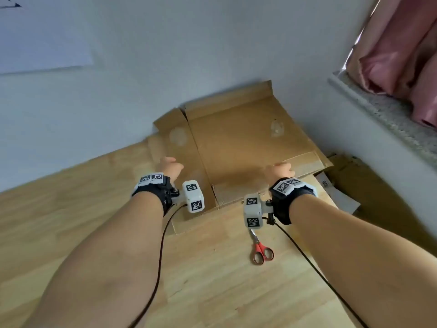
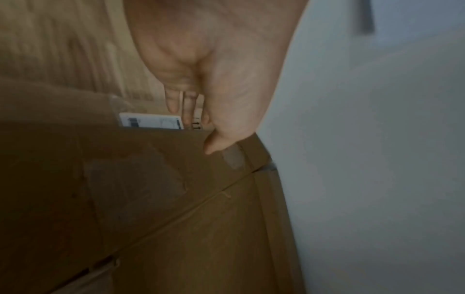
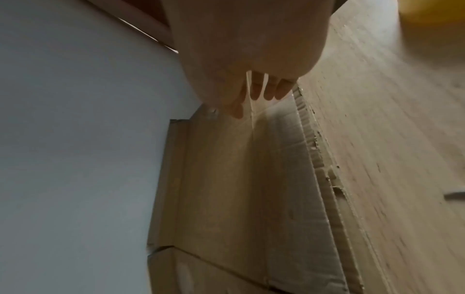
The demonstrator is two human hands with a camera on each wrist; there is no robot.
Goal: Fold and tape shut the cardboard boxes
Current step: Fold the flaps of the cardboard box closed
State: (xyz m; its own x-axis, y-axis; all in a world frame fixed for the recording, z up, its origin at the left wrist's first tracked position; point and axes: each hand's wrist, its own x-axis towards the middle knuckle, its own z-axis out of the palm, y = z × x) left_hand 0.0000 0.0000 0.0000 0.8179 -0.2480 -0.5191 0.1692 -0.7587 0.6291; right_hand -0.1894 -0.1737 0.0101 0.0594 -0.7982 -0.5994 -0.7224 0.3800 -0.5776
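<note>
Cardboard box (image 1: 241, 147) flattened, left hand (image 1: 170, 167), right hand (image 1: 279, 170) gripping

Your head camera looks down past both forearms, while each wrist camera peers close along its palm at the shared cardboard (image 1: 238, 143).

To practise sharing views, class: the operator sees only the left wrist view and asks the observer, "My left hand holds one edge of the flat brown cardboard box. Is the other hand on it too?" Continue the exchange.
Observer: Yes. In the head view the right hand grips the opposite edge of the flat brown cardboard box.
Operator: How does it grip?
Observer: In the right wrist view its thumb lies on the near face and its fingers reach behind the edge.
Operator: Is any cutting tool nearby?
Observer: Red-handled scissors lie on the wooden floor, nearer the person than the box.
</note>
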